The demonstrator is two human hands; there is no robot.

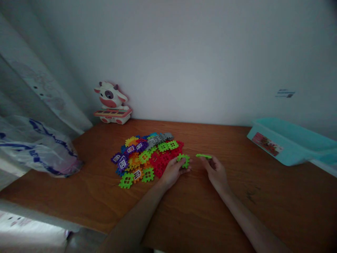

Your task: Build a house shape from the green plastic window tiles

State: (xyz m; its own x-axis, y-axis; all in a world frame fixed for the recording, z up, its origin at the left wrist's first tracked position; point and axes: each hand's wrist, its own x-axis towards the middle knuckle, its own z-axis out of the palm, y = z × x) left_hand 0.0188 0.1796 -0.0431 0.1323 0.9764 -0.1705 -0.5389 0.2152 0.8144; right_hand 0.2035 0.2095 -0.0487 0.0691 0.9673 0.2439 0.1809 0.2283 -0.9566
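Observation:
Pinched in my left hand point(172, 172) is a green interlocking block point(185, 161), a flat square with notched edges, its face turned partly toward me. My right hand point(216, 173) grips another green block point(203, 156), seen almost edge-on, a short gap to the right of the first. Just left of my left hand lies a heap of similar notched plastic blocks; red blocks point(159, 160) are closest to it. Purple blocks with white windows point(122, 162), plus yellow, orange, grey and blue ones, make up the rest. A loose green block point(126, 180) rests at the heap's front edge.
A cow-shaped toy keyboard point(113, 105) stands at the back left by the wall. Toward the left edge sits a clear plastic bag point(39, 147) with blue print. A light turquoise bin point(286, 144) occupies the right side of the wooden table point(223, 218).

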